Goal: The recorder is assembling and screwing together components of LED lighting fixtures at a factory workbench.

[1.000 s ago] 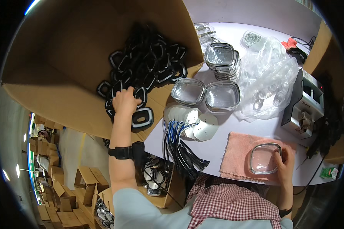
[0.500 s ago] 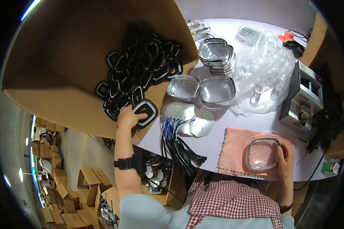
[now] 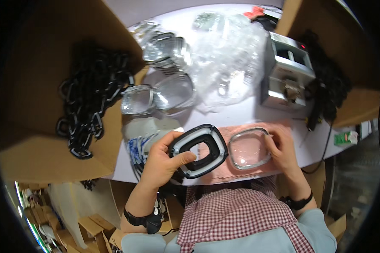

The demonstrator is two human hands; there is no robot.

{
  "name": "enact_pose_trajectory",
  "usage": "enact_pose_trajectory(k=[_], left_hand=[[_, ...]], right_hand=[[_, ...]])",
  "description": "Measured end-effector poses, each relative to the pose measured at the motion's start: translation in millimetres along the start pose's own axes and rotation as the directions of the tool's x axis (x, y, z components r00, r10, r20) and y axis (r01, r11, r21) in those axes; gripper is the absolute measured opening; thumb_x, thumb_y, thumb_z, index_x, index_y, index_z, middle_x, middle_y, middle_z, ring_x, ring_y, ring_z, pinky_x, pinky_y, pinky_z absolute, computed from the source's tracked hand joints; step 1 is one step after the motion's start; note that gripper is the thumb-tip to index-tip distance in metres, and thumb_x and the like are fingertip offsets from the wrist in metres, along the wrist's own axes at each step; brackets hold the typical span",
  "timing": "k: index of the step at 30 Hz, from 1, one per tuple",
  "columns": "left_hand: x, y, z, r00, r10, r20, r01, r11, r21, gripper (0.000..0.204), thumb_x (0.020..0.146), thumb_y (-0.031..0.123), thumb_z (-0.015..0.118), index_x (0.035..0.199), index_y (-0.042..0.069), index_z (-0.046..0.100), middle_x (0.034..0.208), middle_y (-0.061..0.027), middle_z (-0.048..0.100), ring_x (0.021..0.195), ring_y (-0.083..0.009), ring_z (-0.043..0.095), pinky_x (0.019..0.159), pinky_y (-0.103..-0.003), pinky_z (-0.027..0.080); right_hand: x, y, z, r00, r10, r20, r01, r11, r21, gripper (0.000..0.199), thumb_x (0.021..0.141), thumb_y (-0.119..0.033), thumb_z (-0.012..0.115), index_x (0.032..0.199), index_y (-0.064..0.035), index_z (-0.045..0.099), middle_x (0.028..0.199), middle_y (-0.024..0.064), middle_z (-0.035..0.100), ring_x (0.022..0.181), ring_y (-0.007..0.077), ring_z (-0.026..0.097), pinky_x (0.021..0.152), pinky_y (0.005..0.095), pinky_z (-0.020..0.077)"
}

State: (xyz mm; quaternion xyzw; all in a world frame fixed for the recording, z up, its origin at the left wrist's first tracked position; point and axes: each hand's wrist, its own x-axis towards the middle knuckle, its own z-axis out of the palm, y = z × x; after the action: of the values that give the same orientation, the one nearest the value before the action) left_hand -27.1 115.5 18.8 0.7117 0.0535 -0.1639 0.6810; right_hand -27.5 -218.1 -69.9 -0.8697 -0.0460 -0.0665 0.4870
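Observation:
My left hand point(image 3: 161, 162) grips a black frame point(image 3: 218, 147) with a pale inner band and an opening in its middle, thumb lying across the front. It is held over the left part of a pink cloth point(image 3: 218, 173). My right hand point(image 3: 280, 149) pinches the right edge of a clear rounded-square cover point(image 3: 250, 151) with a silvery rim, which lies on or just above the cloth. Frame and cover are side by side, close together. Several similar clear covers point(image 3: 173, 90) stand stacked beyond my left hand. Blue and white wires point(image 3: 140, 147) with pale plates lie partly behind that hand.
A large cardboard box point(image 3: 33, 156) at the left holds many black frames point(image 3: 93, 92). Clear plastic bags point(image 3: 230, 63) lie at the back. A grey metal device point(image 3: 285, 69) stands at the right, with a screwdriver point(image 3: 312, 120) and a cable nearby. A small green box point(image 3: 346, 138) sits far right.
My left hand has brought a black frame out of the cardboard box, over to the cloth. My right hand still holds the clear cover. The whole view has shifted and is somewhat blurred.

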Motion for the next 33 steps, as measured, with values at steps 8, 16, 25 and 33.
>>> enact_pose_trajectory(k=[8,16,25,33], left_hand=[[26,-34,41,0.981,0.015,0.195,-0.003,0.998,-0.064,0.045,0.1,0.033,0.069,0.128,-0.002,0.063,0.114,-0.0045,0.07,0.102,-0.0102,0.063,0.092,-0.026,0.05],[21,-37,28,0.992,-0.093,0.08,0.112,0.952,-0.284,0.039,0.107,0.027,0.057,0.135,-0.001,0.053,0.113,-0.0059,0.068,0.101,-0.0125,0.066,0.091,-0.028,0.053],[34,-52,49,0.995,0.079,0.065,-0.052,0.937,-0.345,0.039,0.1,0.026,0.07,0.125,-0.002,0.06,0.11,-0.0099,0.071,0.098,-0.0145,0.068,0.089,-0.027,0.055],[54,-71,95,0.976,0.205,-0.075,-0.178,0.945,0.274,0.036,0.098,0.03,0.073,0.115,-0.002,0.068,0.079,0.0022,0.061,0.066,-0.0055,0.046,0.059,-0.023,0.038]], right_hand=[[-7,-9,-10,0.943,0.319,0.1,-0.332,0.929,0.166,0.03,0.098,-0.018,0.065,0.121,-0.0004,0.068,0.075,0.005,0.065,0.063,0.0096,0.057,0.056,0.0263,0.0453],[-9,-6,-15,0.914,0.38,0.146,-0.404,0.889,0.217,0.034,0.098,-0.02,0.065,0.126,-0.0009,0.068,0.073,0.0038,0.065,0.063,0.008,0.058,0.056,0.0257,0.046],[-6,-16,-14,0.897,0.387,0.212,-0.44,0.826,0.352,0.036,0.1,-0.021,0.062,0.128,0.0013,0.063,0.073,0.0036,0.065,0.062,0.0074,0.057,0.054,0.025,0.0439],[-8,-9,-3,0.931,0.281,0.235,-0.352,0.864,0.36,0.033,0.102,-0.019,0.059,0.129,0.0016,0.062,0.083,0.0066,0.069,0.07,0.0086,0.061,0.059,0.0252,0.0482]])
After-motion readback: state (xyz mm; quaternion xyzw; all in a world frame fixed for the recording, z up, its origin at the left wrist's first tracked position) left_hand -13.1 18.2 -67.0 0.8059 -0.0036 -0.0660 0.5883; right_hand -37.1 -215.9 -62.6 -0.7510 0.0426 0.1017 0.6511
